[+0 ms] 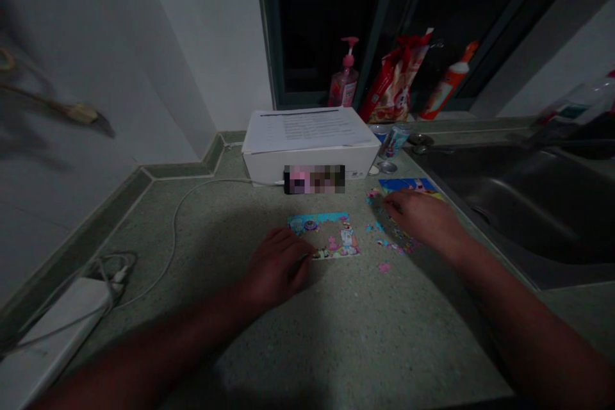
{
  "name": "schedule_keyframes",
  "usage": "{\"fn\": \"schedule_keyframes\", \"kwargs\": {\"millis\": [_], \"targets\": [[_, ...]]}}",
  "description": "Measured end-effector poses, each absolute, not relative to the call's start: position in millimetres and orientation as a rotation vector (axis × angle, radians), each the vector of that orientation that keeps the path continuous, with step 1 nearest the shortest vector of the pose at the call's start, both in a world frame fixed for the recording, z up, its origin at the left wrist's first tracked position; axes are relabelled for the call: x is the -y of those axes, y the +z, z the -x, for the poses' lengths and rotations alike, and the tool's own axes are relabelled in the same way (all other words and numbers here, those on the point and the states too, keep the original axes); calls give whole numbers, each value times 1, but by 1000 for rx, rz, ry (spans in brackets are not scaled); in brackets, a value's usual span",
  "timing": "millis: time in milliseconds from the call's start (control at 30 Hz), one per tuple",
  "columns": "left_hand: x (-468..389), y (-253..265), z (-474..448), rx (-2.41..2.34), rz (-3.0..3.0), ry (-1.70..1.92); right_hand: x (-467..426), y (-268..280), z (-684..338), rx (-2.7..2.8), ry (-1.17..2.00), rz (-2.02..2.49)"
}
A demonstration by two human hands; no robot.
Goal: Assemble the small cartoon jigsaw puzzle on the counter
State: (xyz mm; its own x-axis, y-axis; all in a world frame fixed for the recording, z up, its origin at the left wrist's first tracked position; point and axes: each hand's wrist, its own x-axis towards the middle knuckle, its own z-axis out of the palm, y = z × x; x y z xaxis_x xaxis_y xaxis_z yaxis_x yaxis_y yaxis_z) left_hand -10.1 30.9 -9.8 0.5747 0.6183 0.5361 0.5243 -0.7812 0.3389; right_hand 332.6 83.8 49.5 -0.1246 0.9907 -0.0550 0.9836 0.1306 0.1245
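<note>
The left hand (pixel 277 264) lies palm down on the speckled worktop (pixel 269 346), its fingertips touching the lower left edge of the part-built puzzle (pixel 327 235); the grip is loosely curled, and whether it pinches a piece cannot be told. The right hand (pixel 423 218) rests flat over the loose puzzle pieces (pixel 391 245) just right of the puzzle, fingers spread and closed on nothing visible. One stray pink piece (pixel 384 266) lies apart, nearer the person.

Behind the puzzle stands a white box (pixel 310 141) with a printed sheet on top, near but not touching it. A picture card (pixel 408 186) lies just beyond the right hand, close to the rim of the sink (pixel 519 205), which bounds the worktop on the right. A white cable (pixel 182 211) curves from the box along the left side to a white adapter (pixel 62 314) at the left edge. On the sill behind stand a pink pump bottle (pixel 344 80), a red bag (pixel 396 80) and an orange-capped bottle (pixel 446 86); a small can (pixel 394 139) lies beside the box.

Open worktop stretches between the forearms, from the puzzle towards the near edge.
</note>
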Motion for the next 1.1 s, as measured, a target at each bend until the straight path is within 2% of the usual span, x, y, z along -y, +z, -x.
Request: {"fn": "schedule_keyframes", "kwargs": {"millis": [767, 1100], "targets": [[-32, -12, 9, -936, -2647, 1032, -86, 45, -339, -2255, 168, -2000], [-33, -11, 9, -945, -2670, 1010, -102, 15, -345, -2628, 133, -1933]]}}
